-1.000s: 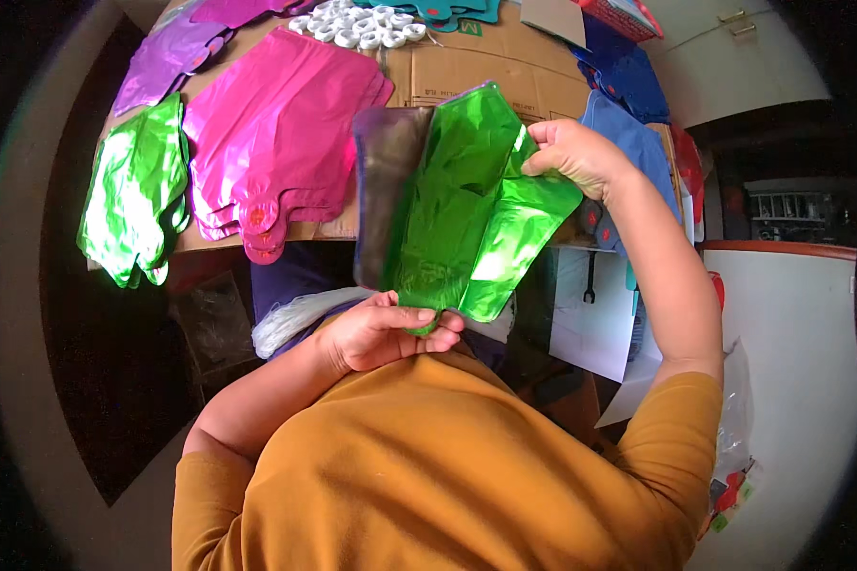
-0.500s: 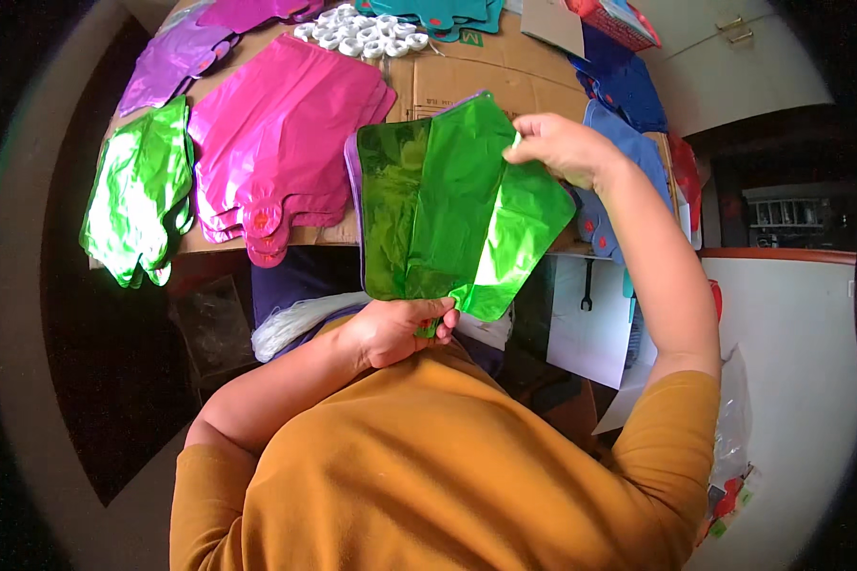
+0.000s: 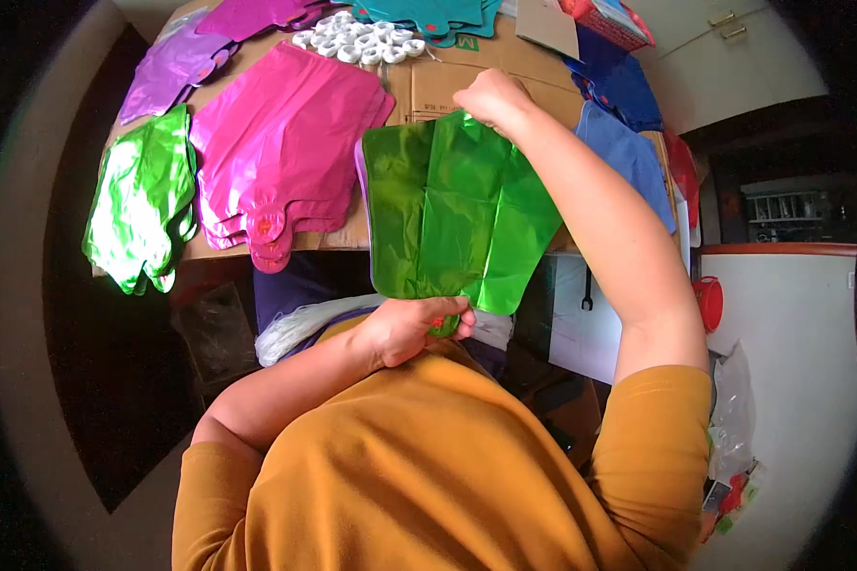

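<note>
We are holding a flat green foil balloon [image 3: 452, 214] up in the air, between our chest and the table edge, and it is hanging almost upright with a fold along its right side. Our right hand [image 3: 490, 95] is pinching its top edge with closed fingers, and our left hand [image 3: 411, 328] is gripping its narrow bottom tab, the fingers curled around it. The balloon is covering part of the cardboard surface [image 3: 448, 81] behind it. To the left, a stack of pink foil balloons [image 3: 281, 143] is lying flat, and beside it a pile of shiny green balloons [image 3: 138, 205] is hanging over the edge. Purple balloons [image 3: 167, 76] are lying further up, white plastic rings [image 3: 357, 38] are sitting near the top, with teal balloons [image 3: 438, 14] just behind them. Blue balloons [image 3: 624, 124] are lying on the right, partly behind our right forearm. A white cabinet [image 3: 781, 314] is standing at the right.
</note>
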Demonstrator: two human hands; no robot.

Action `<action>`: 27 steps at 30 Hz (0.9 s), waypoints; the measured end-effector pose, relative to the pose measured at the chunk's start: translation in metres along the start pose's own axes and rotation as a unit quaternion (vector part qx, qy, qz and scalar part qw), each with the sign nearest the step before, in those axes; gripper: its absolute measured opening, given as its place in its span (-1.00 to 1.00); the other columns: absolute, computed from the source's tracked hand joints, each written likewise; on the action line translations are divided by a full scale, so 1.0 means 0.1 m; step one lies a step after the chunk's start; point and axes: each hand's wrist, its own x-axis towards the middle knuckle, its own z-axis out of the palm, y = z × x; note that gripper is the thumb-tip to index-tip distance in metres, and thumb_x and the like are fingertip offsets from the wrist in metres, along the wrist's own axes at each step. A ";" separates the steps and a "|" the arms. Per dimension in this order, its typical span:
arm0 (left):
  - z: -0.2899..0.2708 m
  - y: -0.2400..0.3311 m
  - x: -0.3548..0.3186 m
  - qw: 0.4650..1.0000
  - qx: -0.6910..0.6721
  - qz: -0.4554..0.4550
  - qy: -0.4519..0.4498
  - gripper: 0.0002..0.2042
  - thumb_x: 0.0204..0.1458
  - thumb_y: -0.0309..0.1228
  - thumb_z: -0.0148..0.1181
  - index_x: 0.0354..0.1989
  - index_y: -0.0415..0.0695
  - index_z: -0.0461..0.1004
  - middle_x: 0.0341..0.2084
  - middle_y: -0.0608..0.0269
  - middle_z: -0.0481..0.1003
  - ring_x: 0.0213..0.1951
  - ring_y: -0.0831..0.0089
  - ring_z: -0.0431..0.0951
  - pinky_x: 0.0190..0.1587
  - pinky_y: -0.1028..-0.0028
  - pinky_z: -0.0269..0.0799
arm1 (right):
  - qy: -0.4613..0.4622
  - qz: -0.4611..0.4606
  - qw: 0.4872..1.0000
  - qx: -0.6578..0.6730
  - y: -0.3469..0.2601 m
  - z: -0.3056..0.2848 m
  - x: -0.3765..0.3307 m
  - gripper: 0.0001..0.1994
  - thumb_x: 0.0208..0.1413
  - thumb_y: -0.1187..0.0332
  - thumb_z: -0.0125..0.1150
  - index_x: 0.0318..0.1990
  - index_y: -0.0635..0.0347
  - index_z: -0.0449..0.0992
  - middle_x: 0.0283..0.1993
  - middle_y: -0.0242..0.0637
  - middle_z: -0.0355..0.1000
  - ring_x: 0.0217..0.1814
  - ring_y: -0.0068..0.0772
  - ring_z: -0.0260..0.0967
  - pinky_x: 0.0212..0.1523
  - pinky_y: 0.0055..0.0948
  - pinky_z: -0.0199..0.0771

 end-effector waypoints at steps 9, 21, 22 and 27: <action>0.04 0.04 0.02 0.998 -0.039 -0.038 0.018 -0.89 0.29 -0.33 0.16 -0.18 -0.09 0.50 -0.36 0.31 0.50 -0.31 0.47 0.45 -0.14 0.40 0.44 | -0.016 -0.006 0.987 0.159 0.20 0.02 0.08 -0.77 0.04 0.26 0.33 -0.27 0.25 0.68 -0.31 -0.15 0.59 -0.25 -0.27 0.51 -0.23 -0.25 0.49; 0.04 0.09 -0.01 0.998 -0.062 -0.023 -0.022 -0.89 0.33 -0.35 0.09 -0.24 -0.07 0.43 -0.44 0.34 0.42 -0.37 0.51 0.35 -0.17 0.39 0.39 | -0.142 -0.084 0.962 0.218 0.28 -0.31 -0.08 -0.78 -0.09 0.64 0.29 -0.25 0.24 0.70 -0.32 -0.25 0.61 -0.32 -0.39 0.50 -0.24 -0.34 0.53; 0.05 0.09 -0.01 0.997 -0.063 -0.022 -0.030 -0.90 0.33 -0.35 0.09 -0.24 -0.07 0.42 -0.44 0.35 0.42 -0.38 0.52 0.34 -0.18 0.40 0.39 | -0.133 -0.074 0.959 0.241 0.29 -0.30 -0.06 -0.75 -0.12 0.68 0.28 -0.27 0.20 0.73 -0.32 -0.27 0.62 -0.31 -0.37 0.49 -0.23 -0.30 0.51; -0.06 0.06 0.07 0.992 -0.100 -0.027 -0.066 -0.88 0.34 -0.34 0.09 -0.25 -0.06 0.41 -0.47 0.39 0.37 -0.40 0.54 0.29 -0.20 0.40 0.37 | -0.167 -0.079 0.963 0.195 0.28 -0.38 -0.04 -0.75 0.01 0.67 0.25 -0.14 0.31 0.65 -0.31 -0.26 0.60 -0.34 -0.45 0.52 -0.27 -0.45 0.56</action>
